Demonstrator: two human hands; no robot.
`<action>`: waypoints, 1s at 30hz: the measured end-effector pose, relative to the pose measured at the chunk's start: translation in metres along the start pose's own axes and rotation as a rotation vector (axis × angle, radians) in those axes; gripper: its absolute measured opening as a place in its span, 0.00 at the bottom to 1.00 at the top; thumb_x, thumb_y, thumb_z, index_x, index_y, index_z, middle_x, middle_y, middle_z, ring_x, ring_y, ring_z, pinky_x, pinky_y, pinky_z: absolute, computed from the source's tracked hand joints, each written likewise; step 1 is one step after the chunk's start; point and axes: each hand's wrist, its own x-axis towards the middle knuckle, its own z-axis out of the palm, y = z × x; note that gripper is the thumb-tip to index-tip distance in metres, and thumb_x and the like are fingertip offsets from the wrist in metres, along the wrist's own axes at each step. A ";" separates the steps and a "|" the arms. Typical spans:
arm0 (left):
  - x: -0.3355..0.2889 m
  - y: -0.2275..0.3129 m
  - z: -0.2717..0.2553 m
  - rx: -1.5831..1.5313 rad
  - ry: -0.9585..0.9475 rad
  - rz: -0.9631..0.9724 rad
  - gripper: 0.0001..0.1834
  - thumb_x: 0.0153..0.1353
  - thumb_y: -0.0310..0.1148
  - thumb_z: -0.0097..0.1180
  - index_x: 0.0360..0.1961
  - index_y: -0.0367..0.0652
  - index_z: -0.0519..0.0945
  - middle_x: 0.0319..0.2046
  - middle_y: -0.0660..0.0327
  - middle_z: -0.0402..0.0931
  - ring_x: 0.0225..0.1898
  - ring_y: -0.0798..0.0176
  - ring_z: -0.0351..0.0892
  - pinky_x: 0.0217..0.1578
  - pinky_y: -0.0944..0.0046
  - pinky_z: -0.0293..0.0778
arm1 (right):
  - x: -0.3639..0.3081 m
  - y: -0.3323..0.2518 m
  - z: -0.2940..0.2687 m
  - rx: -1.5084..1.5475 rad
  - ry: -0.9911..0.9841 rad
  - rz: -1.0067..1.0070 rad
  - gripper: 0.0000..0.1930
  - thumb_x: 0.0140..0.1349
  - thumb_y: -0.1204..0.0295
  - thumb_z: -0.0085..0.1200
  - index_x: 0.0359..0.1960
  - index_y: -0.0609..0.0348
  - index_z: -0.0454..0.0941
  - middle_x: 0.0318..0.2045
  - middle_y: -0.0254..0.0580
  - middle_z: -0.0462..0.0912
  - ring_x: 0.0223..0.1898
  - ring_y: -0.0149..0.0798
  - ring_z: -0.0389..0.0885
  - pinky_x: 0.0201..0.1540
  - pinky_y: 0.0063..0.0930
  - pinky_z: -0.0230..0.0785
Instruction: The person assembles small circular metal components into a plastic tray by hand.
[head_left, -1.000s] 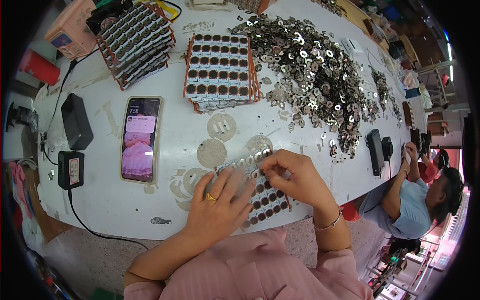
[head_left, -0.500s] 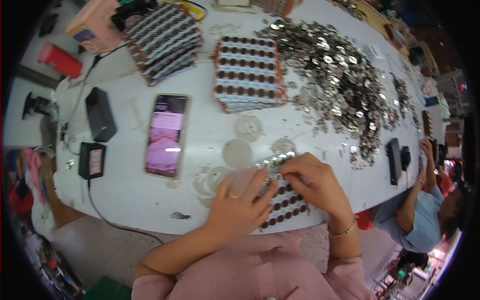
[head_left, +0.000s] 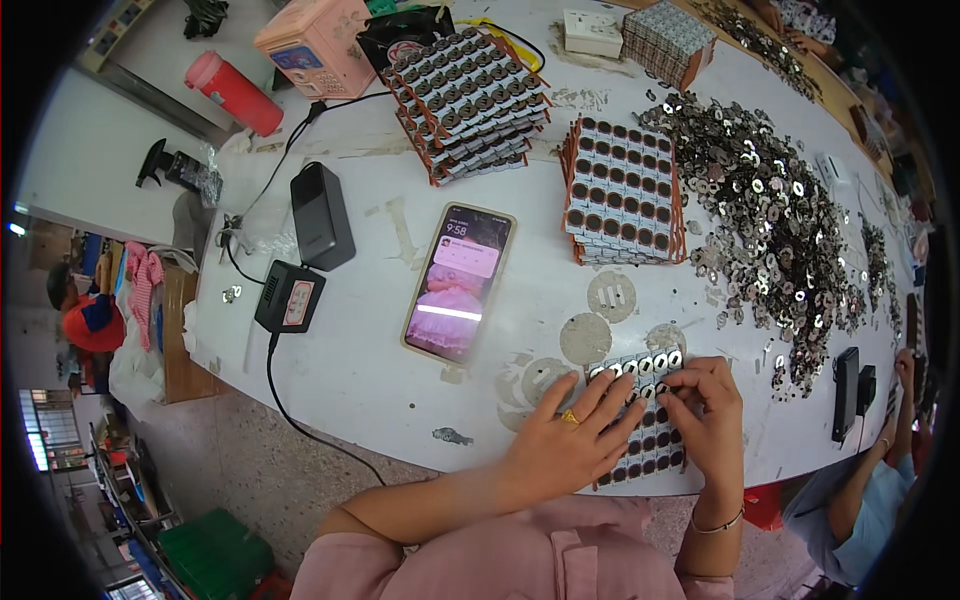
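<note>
A flat panel (head_left: 650,455) with rows of dark round spots lies at the table's front edge. Shiny oval metal pieces (head_left: 660,361), each with a hole, cover its far rows; the nearer rows are bare. My left hand (head_left: 565,440), with a gold ring, rests open over the panel's left part, its spread fingertips on the metal pieces. At the panel's right side, the thumb and forefinger of my right hand (head_left: 712,405) pinch together at a metal piece in a row. The fingers partly hide that piece.
A large heap of loose metal pieces (head_left: 780,230) spreads at the right. Stacked panels (head_left: 625,190) and a filled stack (head_left: 465,100) stand behind. A phone (head_left: 460,285), black power bank (head_left: 322,215) and corded adapter (head_left: 290,297) lie leftward. Another person's arm (head_left: 890,420) is far right.
The view has turned left, so everything sits further right in the picture. My left hand, blurred before, now rests spread on the panel. My right hand stays pinched over it.
</note>
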 end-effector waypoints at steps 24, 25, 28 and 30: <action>-0.002 0.000 0.002 -0.017 0.034 0.010 0.30 0.67 0.48 0.62 0.67 0.49 0.80 0.70 0.51 0.71 0.71 0.49 0.67 0.68 0.39 0.64 | 0.038 0.004 -0.026 -0.446 0.096 -0.365 0.20 0.63 0.83 0.62 0.58 0.60 0.84 0.50 0.51 0.82 0.49 0.53 0.77 0.53 0.44 0.71; -0.002 0.000 0.003 -0.026 0.043 0.006 0.29 0.67 0.48 0.63 0.67 0.49 0.80 0.70 0.51 0.72 0.71 0.49 0.67 0.68 0.39 0.63 | 0.055 0.008 -0.026 -0.487 0.149 -0.388 0.21 0.64 0.81 0.62 0.60 0.59 0.82 0.54 0.51 0.82 0.51 0.53 0.77 0.55 0.46 0.70; 0.000 -0.002 0.001 -0.036 0.046 0.014 0.29 0.67 0.48 0.63 0.66 0.49 0.80 0.70 0.52 0.72 0.71 0.49 0.67 0.69 0.39 0.62 | 0.095 0.022 -0.016 -0.602 0.219 -0.412 0.22 0.66 0.79 0.61 0.63 0.58 0.80 0.59 0.48 0.81 0.54 0.52 0.76 0.59 0.47 0.68; 0.000 -0.003 0.001 -0.046 0.048 0.018 0.29 0.67 0.48 0.63 0.66 0.49 0.80 0.70 0.52 0.72 0.71 0.50 0.67 0.69 0.39 0.62 | 0.101 0.025 -0.010 -0.675 0.234 -0.413 0.22 0.66 0.77 0.61 0.63 0.58 0.80 0.61 0.46 0.81 0.55 0.51 0.76 0.59 0.46 0.67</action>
